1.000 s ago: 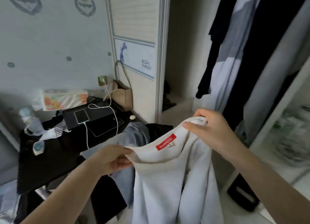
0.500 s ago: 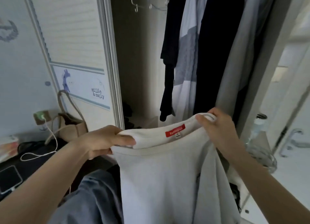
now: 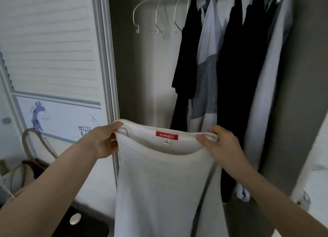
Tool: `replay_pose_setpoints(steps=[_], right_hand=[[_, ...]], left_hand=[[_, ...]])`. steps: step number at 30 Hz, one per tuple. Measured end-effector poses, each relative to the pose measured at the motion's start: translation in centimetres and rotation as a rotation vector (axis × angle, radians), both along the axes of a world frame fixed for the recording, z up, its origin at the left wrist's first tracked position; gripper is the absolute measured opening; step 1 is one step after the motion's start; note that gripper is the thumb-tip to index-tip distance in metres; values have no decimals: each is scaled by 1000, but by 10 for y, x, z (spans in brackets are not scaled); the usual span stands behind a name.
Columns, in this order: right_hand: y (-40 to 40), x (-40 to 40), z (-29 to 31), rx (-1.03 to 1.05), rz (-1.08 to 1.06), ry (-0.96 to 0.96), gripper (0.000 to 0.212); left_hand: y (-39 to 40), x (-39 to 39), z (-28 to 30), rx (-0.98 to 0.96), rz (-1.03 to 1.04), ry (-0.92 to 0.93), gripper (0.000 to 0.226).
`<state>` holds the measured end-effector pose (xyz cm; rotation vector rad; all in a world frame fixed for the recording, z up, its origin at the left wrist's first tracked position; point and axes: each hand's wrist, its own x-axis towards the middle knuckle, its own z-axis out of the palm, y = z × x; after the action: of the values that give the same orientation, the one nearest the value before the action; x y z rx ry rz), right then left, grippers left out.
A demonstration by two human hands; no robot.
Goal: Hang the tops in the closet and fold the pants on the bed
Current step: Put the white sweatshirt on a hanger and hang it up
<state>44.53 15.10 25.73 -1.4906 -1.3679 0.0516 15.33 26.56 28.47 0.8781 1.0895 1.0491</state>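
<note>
A white top (image 3: 159,183) of soft, slightly fuzzy knit hangs in front of the open closet (image 3: 142,77), spread by its neckline with a red label (image 3: 167,135) sewn inside the collar. The left hand (image 3: 104,141) pinches the collar's left end and the right hand (image 3: 221,144) grips the right end. Inside the closet, bare thin wire hangers (image 3: 158,15) hang left of dark and pale grey garments (image 3: 221,68) (all draped long and limp). A slatted door (image 3: 53,41) stands left, a canvas bag (image 3: 30,165) below it.
</note>
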Motion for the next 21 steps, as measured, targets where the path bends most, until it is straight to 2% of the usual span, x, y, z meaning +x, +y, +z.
replay_pose_setpoints(steps=[2, 6, 9, 14, 16, 19, 21], right_hand=[[3, -4, -4, -15, 19, -65, 33], [24, -14, -12, -64, 45, -158, 36], [42, -12, -7, -69, -18, -159, 36], [68, 7, 29, 3, -136, -13, 35], [80, 11, 43, -89, -157, -48, 37], [95, 3, 56, -363, -104, -109, 35], [103, -5, 64, -515, -79, -250, 30]], left_hand=[[12, -7, 1, -78, -48, -69, 9], [37, -14, 15, -164, -96, -114, 21], [49, -12, 31, -114, -186, -8, 24], [64, -12, 70, 118, -120, 219, 38], [66, -9, 84, 131, -151, 177, 31], [64, 3, 94, 140, -229, 81, 26], [62, 17, 95, 174, -218, 47, 28]])
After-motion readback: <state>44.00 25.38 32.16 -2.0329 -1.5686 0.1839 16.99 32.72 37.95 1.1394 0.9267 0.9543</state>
